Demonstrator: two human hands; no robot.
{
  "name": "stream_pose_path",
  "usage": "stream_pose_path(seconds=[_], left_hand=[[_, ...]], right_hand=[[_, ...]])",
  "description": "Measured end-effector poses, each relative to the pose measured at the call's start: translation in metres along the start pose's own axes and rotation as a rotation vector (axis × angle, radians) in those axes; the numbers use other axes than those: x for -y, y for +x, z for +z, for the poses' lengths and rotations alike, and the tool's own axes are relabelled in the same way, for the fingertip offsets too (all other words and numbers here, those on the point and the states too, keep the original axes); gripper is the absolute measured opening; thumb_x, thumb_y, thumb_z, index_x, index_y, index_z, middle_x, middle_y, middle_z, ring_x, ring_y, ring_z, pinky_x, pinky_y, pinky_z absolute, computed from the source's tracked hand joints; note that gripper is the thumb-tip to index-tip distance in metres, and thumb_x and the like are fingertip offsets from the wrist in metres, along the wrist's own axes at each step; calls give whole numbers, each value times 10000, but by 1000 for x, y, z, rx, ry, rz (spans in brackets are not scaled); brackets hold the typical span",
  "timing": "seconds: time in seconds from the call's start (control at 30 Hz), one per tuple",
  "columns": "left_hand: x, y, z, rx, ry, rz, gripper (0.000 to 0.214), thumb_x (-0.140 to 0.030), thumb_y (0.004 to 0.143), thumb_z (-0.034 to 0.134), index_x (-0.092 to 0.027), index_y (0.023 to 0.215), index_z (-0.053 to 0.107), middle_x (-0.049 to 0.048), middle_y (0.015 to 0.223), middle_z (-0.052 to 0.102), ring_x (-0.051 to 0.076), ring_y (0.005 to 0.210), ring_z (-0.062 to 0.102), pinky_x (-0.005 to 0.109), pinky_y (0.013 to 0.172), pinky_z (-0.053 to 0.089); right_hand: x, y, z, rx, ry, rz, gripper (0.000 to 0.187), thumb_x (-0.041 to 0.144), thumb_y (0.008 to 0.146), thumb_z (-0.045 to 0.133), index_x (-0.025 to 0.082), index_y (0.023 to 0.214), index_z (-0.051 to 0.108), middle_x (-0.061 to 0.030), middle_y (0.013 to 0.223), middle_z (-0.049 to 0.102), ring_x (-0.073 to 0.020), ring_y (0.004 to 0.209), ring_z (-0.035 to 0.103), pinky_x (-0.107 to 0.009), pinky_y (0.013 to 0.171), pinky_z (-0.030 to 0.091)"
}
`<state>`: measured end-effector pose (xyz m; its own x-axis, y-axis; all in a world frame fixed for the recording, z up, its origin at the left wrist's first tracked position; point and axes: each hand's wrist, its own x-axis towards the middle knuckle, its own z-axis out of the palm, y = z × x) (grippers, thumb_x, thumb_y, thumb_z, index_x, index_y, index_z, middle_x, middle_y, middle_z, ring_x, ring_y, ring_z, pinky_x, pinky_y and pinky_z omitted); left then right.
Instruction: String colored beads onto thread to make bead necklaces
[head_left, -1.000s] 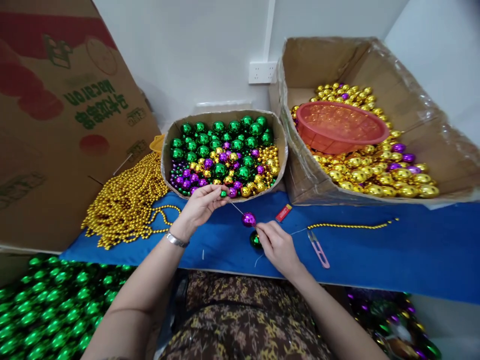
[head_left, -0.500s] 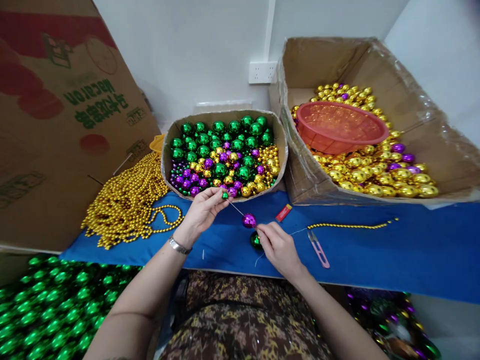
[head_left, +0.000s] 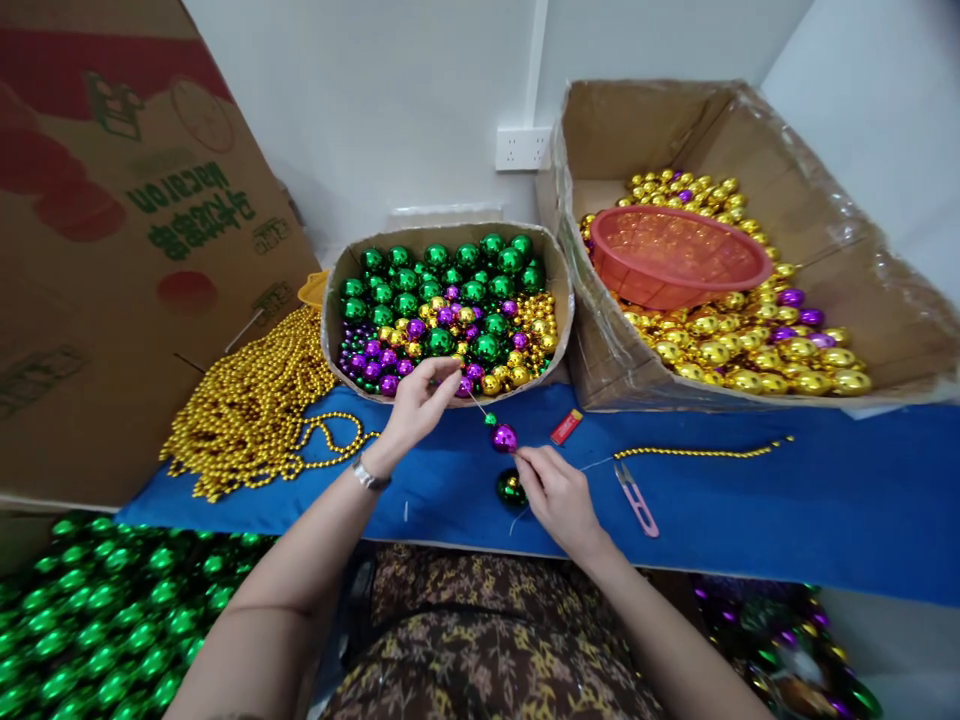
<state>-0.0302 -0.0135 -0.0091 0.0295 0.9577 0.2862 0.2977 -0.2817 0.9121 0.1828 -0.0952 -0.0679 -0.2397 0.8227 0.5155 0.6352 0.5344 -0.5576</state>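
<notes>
My right hand (head_left: 559, 495) pinches the lower end of a thin needle (head_left: 478, 403) that slants up to the left. A shiny purple ball (head_left: 504, 437) sits on it by my fingertips, with a small green bead (head_left: 490, 419) just above. My left hand (head_left: 421, 400) is by the needle's upper end, at the front rim of the bead box (head_left: 562, 365); its thumb and forefinger are closed together, and what they hold, if anything, I cannot make out. A large dark green ball (head_left: 511, 488) lies on the blue cloth beside my right hand, a white thread trailing near it.
Gold bead strands (head_left: 247, 410) are heaped at left. Pink thread snips (head_left: 636, 500), a short gold strand (head_left: 697, 453) and a red packet (head_left: 566, 427) lie on the blue cloth (head_left: 847, 500). A large carton (head_left: 600, 345) holds gold balls and a red basket (head_left: 675, 285). Green balls (head_left: 112, 620) fill the lower left.
The small green bead has left my left fingers and slid down the needle close to the purple ball. My left hand has moved slightly up to the box rim; my right hand has barely moved.
</notes>
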Motion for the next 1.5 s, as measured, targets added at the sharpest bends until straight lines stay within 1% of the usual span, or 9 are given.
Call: stream_pose_path(seconds=[0.13, 0.23, 0.3, 0.4, 0.57, 0.67, 0.83, 1.03, 1.5], left_hand=[[13, 44, -1, 176, 625, 113, 280, -117, 798, 596, -182, 1052, 695, 132, 1076, 650, 292, 1041, 582, 436, 948, 442], [19, 63, 2, 280, 834, 82, 309, -64, 782, 563, -189, 1031, 697, 141, 1070, 635, 317, 1061, 562, 431, 909, 453], [21, 66, 3, 272, 846, 73, 289, -70, 782, 564, -180, 1017, 691, 145, 1057, 625, 315, 1065, 559, 423, 903, 456], [20, 62, 0, 163, 618, 36, 236, -141, 775, 622, -163, 1003, 676, 130, 1038, 617, 280, 1030, 581, 394, 904, 470], [3, 36, -11, 69, -373, -277, 288, -299, 805, 649, -170, 1062, 631, 55, 875, 651, 178, 802, 662, 297, 716, 552], [-10, 16, -12, 86, -709, -416, 288, -264, 783, 682, -148, 1045, 649, 55, 844, 673, 167, 755, 685, 282, 689, 571], [-16, -2, -3, -24, -799, -433, 230, -178, 754, 717, -129, 975, 677, 51, 896, 695, 124, 753, 669, 278, 761, 581], [-12, -8, 3, -58, -783, -381, 261, -196, 737, 754, -151, 981, 675, 37, 951, 681, 118, 825, 660, 274, 790, 568], [-16, -25, 13, -19, -763, -315, 271, -278, 750, 756, -184, 986, 663, 27, 947, 658, 129, 861, 634, 278, 778, 566]], right_hand=[[-2, 1, -2, -4, -16, 15, 207, 252, 977, 443, 183, 990, 637, -64, 842, 668, -164, 769, 647, -269, 725, 507], [-3, 1, -3, -11, -10, 21, 212, 259, 981, 435, 188, 999, 634, -61, 835, 666, -166, 764, 645, -275, 723, 509], [-4, 1, -3, -19, -6, 19, 217, 267, 983, 430, 191, 1003, 632, -60, 834, 665, -168, 763, 646, -277, 720, 510], [-6, 1, -3, -23, 0, 25, 216, 268, 984, 430, 195, 1001, 632, -60, 842, 664, -170, 777, 648, -278, 731, 510], [-9, -1, -4, -28, 14, 35, 198, 246, 976, 450, 184, 1006, 635, -62, 850, 662, -170, 783, 648, -276, 735, 505], [-7, -1, -4, -25, 14, 26, 195, 240, 975, 454, 175, 1006, 635, -63, 854, 662, -165, 780, 645, -270, 731, 503], [-1, -1, -5, 6, 5, -1, 221, 244, 983, 430, 184, 1001, 642, -63, 846, 664, -157, 763, 643, -264, 707, 507], [-1, -1, -5, 23, -3, 4, 225, 245, 978, 433, 181, 989, 649, -66, 849, 665, -159, 759, 651, -265, 717, 517], [2, 2, -3, 14, -23, 9, 229, 247, 984, 427, 182, 992, 646, -62, 840, 663, -155, 744, 646, -261, 696, 507]])
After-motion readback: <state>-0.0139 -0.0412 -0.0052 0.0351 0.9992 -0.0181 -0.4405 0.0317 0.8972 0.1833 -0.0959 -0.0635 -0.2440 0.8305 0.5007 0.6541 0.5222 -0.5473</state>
